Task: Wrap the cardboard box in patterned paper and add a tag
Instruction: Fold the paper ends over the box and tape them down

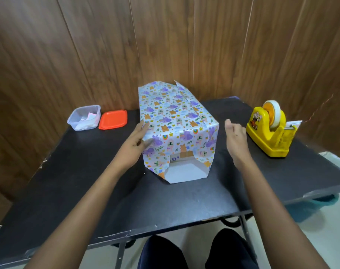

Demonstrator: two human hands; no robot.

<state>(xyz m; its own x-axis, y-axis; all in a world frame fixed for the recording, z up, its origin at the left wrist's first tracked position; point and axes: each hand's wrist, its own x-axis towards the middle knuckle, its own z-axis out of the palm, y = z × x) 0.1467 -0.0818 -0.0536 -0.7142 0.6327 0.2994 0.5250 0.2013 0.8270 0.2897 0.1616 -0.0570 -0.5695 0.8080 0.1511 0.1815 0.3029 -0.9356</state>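
Cardboard box (181,154) sits on the desk (87,181) toward its far edge, patterned paper (173,113) round its body, near end part-folded with cardboard showing, far end loose, no tag on it; left hand (138,141) presses flat on its left side, right hand (236,138) open just beside it.

Left hand (135,144) and right hand (236,140) bare. Forearms (84,206) bare along whole visible length, wrist to frame edge. Dark navy trousers (161,253) cover both knees at bottom of view; plain matte fabric, faint folds.
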